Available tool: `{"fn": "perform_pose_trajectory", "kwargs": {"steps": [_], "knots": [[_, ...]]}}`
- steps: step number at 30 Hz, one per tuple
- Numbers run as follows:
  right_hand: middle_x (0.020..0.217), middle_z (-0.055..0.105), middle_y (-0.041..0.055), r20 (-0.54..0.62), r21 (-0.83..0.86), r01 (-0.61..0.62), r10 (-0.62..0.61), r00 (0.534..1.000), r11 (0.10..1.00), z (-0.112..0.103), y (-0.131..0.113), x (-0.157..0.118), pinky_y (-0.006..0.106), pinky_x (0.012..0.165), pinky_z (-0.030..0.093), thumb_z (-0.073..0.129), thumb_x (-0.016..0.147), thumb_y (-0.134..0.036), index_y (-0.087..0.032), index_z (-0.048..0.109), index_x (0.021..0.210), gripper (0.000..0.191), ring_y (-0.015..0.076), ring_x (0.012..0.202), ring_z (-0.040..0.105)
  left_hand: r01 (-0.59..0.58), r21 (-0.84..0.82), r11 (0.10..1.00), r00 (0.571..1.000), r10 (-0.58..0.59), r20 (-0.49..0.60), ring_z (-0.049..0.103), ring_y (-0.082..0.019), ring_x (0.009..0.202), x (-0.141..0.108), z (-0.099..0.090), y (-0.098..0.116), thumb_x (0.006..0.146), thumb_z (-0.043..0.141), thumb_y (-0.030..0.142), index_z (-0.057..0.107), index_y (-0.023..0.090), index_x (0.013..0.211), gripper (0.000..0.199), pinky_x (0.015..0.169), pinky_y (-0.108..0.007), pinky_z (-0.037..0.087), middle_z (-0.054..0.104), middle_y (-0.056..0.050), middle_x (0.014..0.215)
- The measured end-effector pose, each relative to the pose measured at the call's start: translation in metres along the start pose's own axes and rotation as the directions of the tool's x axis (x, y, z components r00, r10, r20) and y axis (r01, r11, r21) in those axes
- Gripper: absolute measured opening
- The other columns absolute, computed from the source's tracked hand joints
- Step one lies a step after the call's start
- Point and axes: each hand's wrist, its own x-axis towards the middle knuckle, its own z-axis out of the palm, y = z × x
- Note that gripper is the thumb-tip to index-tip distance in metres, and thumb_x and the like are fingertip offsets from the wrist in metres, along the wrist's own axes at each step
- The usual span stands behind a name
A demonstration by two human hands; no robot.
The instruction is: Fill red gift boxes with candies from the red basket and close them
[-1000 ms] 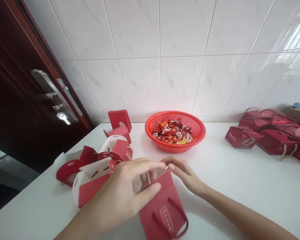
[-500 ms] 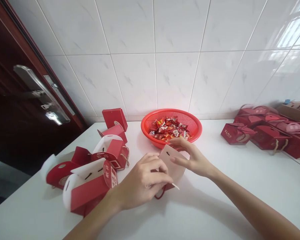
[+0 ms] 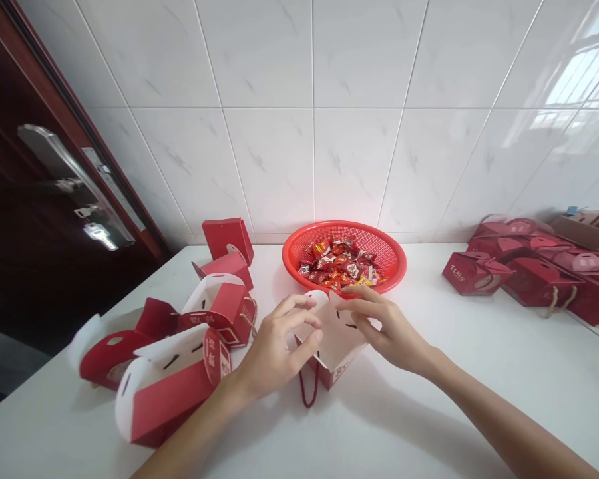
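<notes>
A red paper gift box with a pale inside stands on the table in front of me, its top flaps raised and apart. From its near left side hangs a dark red cord handle. My left hand hovers at the box's left edge, fingers curved and apart, with nothing seen in them. Over the far right flap is my right hand, its thumb and fingers spread; whether the fingertips touch the flap I cannot tell. Just behind the box sits a red plastic basket of wrapped candies.
Several red boxes with raised flaps, such as the near one, stand on the left. Closed red boxes cluster at the right, beside a cardboard carton. A tiled wall borders the white table; a door is at left.
The box has gone from tilted, with a flap across it, to upright with its top open. My left hand has drawn back from the white strip-like piece it pinched; the cord handle now hangs in sight.
</notes>
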Motion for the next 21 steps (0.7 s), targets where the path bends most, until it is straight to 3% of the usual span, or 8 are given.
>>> {"fn": "perform_pose_trajectory", "kwargs": {"steps": [3,8,11,15,18,21], "knots": [[0.131,0.067,0.0136,-0.006,-0.005,-0.046,0.046,0.999,0.999,-0.006,0.0,0.0,0.041,0.079,0.063,0.051,0.1,-0.025,-0.024,0.073,0.116,0.027,0.0253,0.104,0.071,0.02,-0.018,1.0,1.0,-0.02,-0.011,0.067,-0.028,0.123,0.0,0.0,-0.007,0.091,0.06,0.027,0.074,0.025,0.104,0.019,0.101,-0.041,0.057,0.067,-0.01,0.133],[0.124,0.072,0.0104,-0.126,-0.035,-0.003,-0.001,0.992,0.999,-0.04,0.012,0.027,0.046,0.096,0.058,0.057,0.101,-0.039,-0.025,0.075,0.106,0.024,0.0283,0.12,0.067,0.004,-0.101,0.995,1.0,-0.007,-0.031,0.065,-0.026,0.127,-0.008,0.005,-0.011,0.097,0.058,0.031,0.072,0.026,0.111,0.02,0.106,-0.042,0.055,0.064,-0.009,0.141],[0.123,0.073,0.0088,-0.156,-0.179,-0.186,0.159,0.975,0.966,-0.058,0.031,0.061,0.042,0.098,0.057,0.054,0.1,-0.037,-0.023,0.073,0.11,0.026,0.0251,0.112,0.07,-0.03,-0.16,0.987,0.998,0.021,-0.06,0.063,-0.025,0.13,-0.013,0.009,-0.01,0.099,0.058,0.031,0.072,0.026,0.111,0.019,0.108,-0.041,0.053,0.064,-0.009,0.141],[0.123,0.073,0.0106,-0.067,-0.319,-0.344,0.341,0.938,0.883,-0.058,0.064,0.105,0.044,0.099,0.055,0.059,0.095,-0.024,-0.02,0.071,0.118,0.026,0.0286,0.113,0.068,-0.067,-0.217,0.974,0.991,0.04,-0.127,0.063,-0.024,0.127,-0.02,0.011,-0.014,0.1,0.058,0.029,0.071,0.026,0.111,0.017,0.107,-0.039,0.053,0.063,-0.009,0.141],[0.116,0.073,0.012,0.073,-0.436,-0.422,0.499,0.864,0.795,-0.047,0.082,0.122,0.043,0.09,0.058,0.071,0.09,-0.028,-0.018,0.069,0.12,0.032,0.0279,0.104,0.07,-0.065,-0.252,0.966,0.983,0.019,-0.183,0.061,-0.025,0.13,-0.026,0.011,-0.021,0.101,0.058,0.03,0.07,0.028,0.113,0.018,0.107,-0.038,0.051,0.062,-0.008,0.14],[0.125,0.069,0.0116,0.185,-0.525,-0.424,0.585,0.789,0.738,-0.04,0.09,0.126,0.044,0.089,0.059,0.07,0.095,-0.038,-0.017,0.064,0.129,0.041,0.0237,0.104,0.069,-0.044,-0.275,0.96,0.979,-0.012,-0.201,0.06,-0.025,0.13,-0.03,0.011,-0.026,0.101,0.058,0.03,0.07,0.03,0.115,0.019,0.107,-0.037,0.05,0.062,-0.007,0.139]]}}
